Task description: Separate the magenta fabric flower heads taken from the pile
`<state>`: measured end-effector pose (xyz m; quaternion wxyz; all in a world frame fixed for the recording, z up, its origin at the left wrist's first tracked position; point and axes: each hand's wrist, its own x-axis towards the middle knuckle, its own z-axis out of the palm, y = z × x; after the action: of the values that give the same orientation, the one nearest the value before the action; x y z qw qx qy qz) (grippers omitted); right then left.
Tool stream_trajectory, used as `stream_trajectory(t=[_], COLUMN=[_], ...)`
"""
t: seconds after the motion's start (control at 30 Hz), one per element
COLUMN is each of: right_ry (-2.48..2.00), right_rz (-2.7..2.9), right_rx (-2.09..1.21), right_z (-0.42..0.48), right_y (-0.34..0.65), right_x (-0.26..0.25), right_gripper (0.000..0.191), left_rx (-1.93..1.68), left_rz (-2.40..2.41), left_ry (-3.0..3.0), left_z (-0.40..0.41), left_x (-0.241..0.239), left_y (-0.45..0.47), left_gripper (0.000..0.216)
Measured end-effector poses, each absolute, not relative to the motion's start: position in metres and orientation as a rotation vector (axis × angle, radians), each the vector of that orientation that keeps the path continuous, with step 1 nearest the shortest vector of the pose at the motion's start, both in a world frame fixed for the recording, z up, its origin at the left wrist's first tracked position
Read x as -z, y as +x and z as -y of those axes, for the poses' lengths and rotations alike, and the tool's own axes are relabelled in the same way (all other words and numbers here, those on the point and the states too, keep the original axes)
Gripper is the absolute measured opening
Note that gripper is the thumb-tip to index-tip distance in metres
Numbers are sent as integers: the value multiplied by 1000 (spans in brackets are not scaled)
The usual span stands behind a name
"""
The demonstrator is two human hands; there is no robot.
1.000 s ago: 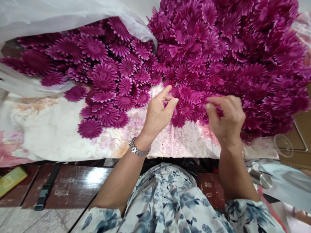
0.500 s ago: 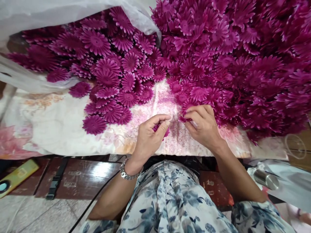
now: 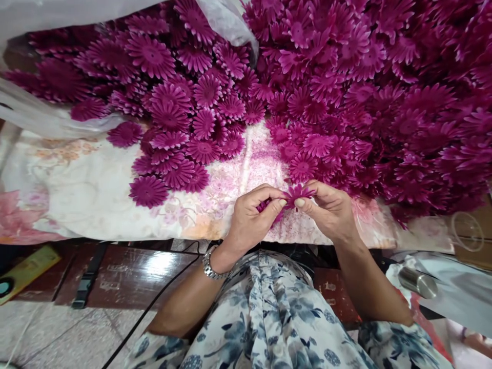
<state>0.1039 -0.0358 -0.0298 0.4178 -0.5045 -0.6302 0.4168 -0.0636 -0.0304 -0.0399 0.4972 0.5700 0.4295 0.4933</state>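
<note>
Between my two hands is a small magenta artificial flower, its petals spread. My left hand pinches its left edge with thumb and forefinger. More magenta petals show below and inside the curl of that hand; whether they are one piece or several I cannot tell. On the other side, my right hand has thumb and fingertips closed on the flower's right edge. Just beyond the hands lies a big heap of magenta flowers, with another pile of flower heads to the left.
A floral cloth covers the table. Translucent plastic sheeting hangs over the left pile. Below the table edge are a brown wooden surface, a black strap and a yellow object. A metal cylinder lies at the right.
My hands have come together from apart, the left moving right. A flower now spans both sets of fingertips. The view has shifted slightly.
</note>
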Motion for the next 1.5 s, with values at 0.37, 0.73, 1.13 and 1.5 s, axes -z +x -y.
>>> stream_trajectory(t=[0.37, 0.73, 1.13, 1.5], right_ry=[-1296, -1295, -1172, -1225], right_rz=[1618, 1693, 1738, 1733], right_rx=[-954, -978, -1144, -839], right_z=[42, 41, 47, 54], right_y=[95, 95, 102, 92], right_x=[35, 36, 33, 33], right_gripper=[31, 41, 42, 6], left_rx=[-1171, -1093, -1009, -1094], left_rz=[-1172, -1074, -1070, -1060], left_ry=[1245, 1494, 1635, 1366], left_z=[39, 39, 37, 39], left_x=[41, 32, 38, 39], left_y=[-70, -69, -67, -66], left_gripper=[17, 9, 13, 11])
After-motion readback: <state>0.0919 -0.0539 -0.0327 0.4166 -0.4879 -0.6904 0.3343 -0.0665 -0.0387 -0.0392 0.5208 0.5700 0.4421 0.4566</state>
